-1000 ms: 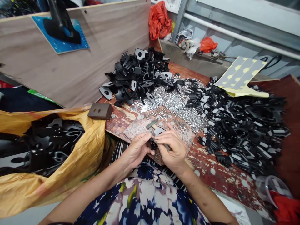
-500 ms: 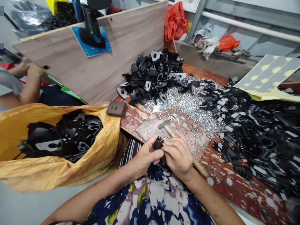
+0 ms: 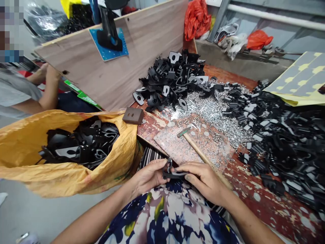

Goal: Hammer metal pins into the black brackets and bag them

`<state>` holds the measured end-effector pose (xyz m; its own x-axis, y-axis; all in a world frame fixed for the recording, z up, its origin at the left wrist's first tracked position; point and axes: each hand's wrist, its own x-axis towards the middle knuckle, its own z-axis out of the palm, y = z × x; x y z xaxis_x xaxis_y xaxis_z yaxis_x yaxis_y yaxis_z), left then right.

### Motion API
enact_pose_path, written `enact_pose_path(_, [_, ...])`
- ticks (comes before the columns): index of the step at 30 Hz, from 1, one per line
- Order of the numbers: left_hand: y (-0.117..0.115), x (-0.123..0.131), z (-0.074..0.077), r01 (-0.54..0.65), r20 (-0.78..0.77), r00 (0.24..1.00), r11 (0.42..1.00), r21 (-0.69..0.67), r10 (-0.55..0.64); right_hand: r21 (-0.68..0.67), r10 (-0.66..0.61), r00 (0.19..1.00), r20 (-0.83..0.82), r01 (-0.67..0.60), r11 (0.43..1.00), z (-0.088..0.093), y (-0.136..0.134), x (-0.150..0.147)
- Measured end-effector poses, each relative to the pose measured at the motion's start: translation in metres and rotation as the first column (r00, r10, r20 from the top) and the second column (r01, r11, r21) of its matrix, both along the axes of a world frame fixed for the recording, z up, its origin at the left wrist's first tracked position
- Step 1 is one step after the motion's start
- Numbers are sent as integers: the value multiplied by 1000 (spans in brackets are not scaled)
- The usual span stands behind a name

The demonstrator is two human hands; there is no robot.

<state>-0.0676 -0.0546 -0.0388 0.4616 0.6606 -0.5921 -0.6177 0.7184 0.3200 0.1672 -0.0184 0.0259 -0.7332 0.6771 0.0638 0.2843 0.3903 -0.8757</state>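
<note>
Both of my hands hold one black plastic clip (image 3: 174, 175) low over my lap, close to the table's near edge. My left hand (image 3: 151, 175) pinches its upright hooked end between thumb and fingers. On the other side, my right hand (image 3: 203, 179) grips the flat, longer end with thumb and forefinger. A hammer (image 3: 198, 149) with a wooden handle and green head lies on a speckled board (image 3: 167, 138), just beyond my right hand. Thin silvery pins (image 3: 203, 108) are heaped behind the board.
Left of me an orange sack (image 3: 127, 145) holds black parts. A brown block (image 3: 132, 116) sits at the table corner. Black clips (image 3: 175, 74) are piled behind, small black pieces (image 3: 286, 145) at right. A wooden partition (image 3: 142, 44) stands at left; a co-worker's arm (image 3: 52, 88) is beyond it.
The black clip has been turned in my hands, so its long flat part now shows. My right hand has shifted slightly right and down, uncovering more of the hammer. The view has moved a little.
</note>
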Motion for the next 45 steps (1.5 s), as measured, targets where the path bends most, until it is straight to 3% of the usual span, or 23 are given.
enact_pose_path(2, [-2, 1, -5, 14, 24, 1000, 1000, -17, -13, -11, 12, 1000, -22, -13, 1000, -7, -5, -3])
enact_pose_path(4, [-6, 1, -6, 42, 27, 999, 999, 16, -43, 63, 3, 998, -63, 1, 998, -17, -11, -7])
enact_pose_path(7, [-11, 1, -1, 34, -157, 988, 970, 239, 4, 170, -35, 995, -91, 50, 984, -28, -16, -15])
enact_pose_path(10, [-7, -2, 9, 87, -478, 867, 900, 426, 142, 194, -10, 1000, -29, 16, 981, -28, -10, -12])
enact_pose_path(12, [1, -9, 15, 98, -615, 759, 896, 433, 214, 292, -132, 988, 85, 102, 951, -25, 1, 1])
enact_pose_path(13, [7, -13, 16, 87, -651, 721, 902, 423, 236, 386, -255, 953, 167, 175, 906, -25, 7, 10])
enact_pose_path(15, [21, -20, 15, 53, -683, 680, 910, 410, 268, 592, -500, 805, 319, 243, 768, -28, 18, 29])
enact_pose_path(17, [35, -23, 8, 59, -709, 641, 902, 428, 294, 699, -599, 673, 435, 167, 695, -35, 25, 43])
enact_pose_path(19, [46, -21, -2, 117, -762, 552, 873, 473, 339, 695, -590, 619, 518, 97, 712, -43, 25, 50])
enact_pose_path(21, [54, -19, -11, 187, -804, 458, 843, 505, 380, 644, -569, 596, 567, 110, 757, -50, 22, 52])
enact_pose_path(23, [57, -17, -17, 225, -819, 404, 823, 522, 408, 576, -541, 610, 578, 165, 801, -51, 18, 52])
enact_pose_path(26, [57, -18, -21, 264, -827, 348, 801, 538, 441, 552, -474, 732, 489, 161, 818, -37, 15, 49])
enact_pose_path(28, [57, -19, -22, 281, -834, 304, 793, 540, 460, 628, -454, 811, 369, 142, 765, -19, 13, 43])
enact_pose_path(31, [56, -17, -26, 282, -842, 242, 795, 537, 482, 730, -469, 866, 175, 206, 652, 5, 9, 32])
enact_pose_path(34, [55, -15, -29, 280, -845, 202, 797, 535, 495, 744, -475, 879, 42, 290, 602, 4, 6, 18])
enact_pose_path(36, [54, -13, -30, 279, -845, 184, 798, 535, 502, 730, -469, 875, 115, 247, 638, -11, 7, 11])
enact_pose_path(40, [54, -12, -29, 276, -843, 158, 797, 537, 514, 611, -371, 858, 354, 89, 787, -35, 13, 10])
enact_pose_path(42, [54, -12, -29, 279, -844, 156, 797, 536, 513, 588, -353, 897, 265, 140, 797, -30, 13, 15])
enact_pose_path(45, [54, -12, -29, 277, -847, 148, 800, 531, 511, 619, -396, 912, 110, 249, 745, -16, 8, 19])
